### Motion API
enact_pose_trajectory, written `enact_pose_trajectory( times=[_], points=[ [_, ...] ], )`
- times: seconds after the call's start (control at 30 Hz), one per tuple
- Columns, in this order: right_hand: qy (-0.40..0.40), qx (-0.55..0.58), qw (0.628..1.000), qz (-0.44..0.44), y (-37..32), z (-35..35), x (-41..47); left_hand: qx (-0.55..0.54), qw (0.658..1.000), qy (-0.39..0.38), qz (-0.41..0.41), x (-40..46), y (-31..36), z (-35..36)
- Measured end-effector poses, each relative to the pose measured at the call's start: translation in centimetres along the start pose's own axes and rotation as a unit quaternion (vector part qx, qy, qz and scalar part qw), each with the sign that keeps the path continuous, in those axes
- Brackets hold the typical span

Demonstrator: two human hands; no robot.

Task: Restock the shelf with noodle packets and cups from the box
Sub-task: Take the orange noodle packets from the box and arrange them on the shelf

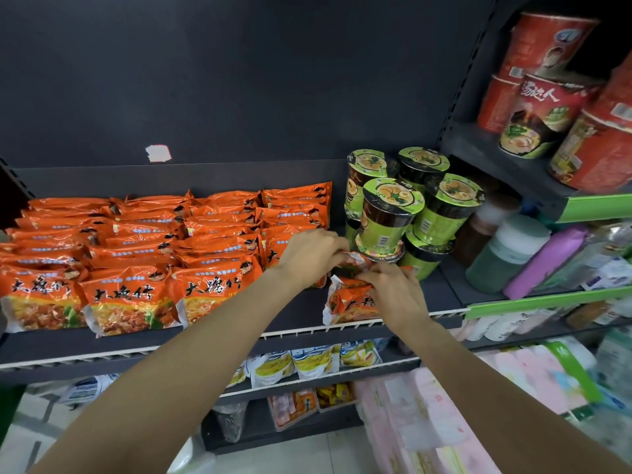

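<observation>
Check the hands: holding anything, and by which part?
Both hands grip orange noodle packets at the shelf front. The left hand pinches a crimped top edge; the right hand curls over the packet's top.

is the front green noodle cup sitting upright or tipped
Tipped. The front green cup leans toward the camera, its lid facing forward and up, its base resting on a cup lid below it.

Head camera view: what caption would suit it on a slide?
Both hands set orange noodle packets on the shelf beside stacked green noodle cups.
</observation>
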State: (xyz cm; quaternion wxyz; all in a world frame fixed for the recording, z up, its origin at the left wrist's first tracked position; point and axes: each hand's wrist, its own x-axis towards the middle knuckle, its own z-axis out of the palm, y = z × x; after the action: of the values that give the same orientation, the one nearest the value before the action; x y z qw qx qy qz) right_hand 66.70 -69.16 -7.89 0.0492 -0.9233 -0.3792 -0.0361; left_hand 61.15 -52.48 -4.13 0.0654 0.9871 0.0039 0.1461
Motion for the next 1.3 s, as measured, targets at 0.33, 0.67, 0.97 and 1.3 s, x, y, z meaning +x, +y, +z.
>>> enact_pose_trajectory(
  times=[0.33,0.67,0.97,1.3],
  points=[
    [0.003,0.009,0.995,0.096,-3.3,0.8,0.0,-0.295,0.953,-0.004,-0.073,-1.8,-4.3,0.5],
    [0.038,-0.012,0.986,0.160,-7.8,1.4,0.2,-0.307,0.945,-0.071,-0.093,-3.1,-8.2,0.8],
    [0.037,0.023,0.987,0.156,-8.2,2.0,1.7,-0.295,0.948,-0.067,-0.096,-2.2,-9.9,1.2],
    [-0.035,0.033,0.993,0.111,-9.2,2.1,2.1,-0.272,0.954,-0.128,-0.009,-2.7,-10.5,1.1]
  ],
)
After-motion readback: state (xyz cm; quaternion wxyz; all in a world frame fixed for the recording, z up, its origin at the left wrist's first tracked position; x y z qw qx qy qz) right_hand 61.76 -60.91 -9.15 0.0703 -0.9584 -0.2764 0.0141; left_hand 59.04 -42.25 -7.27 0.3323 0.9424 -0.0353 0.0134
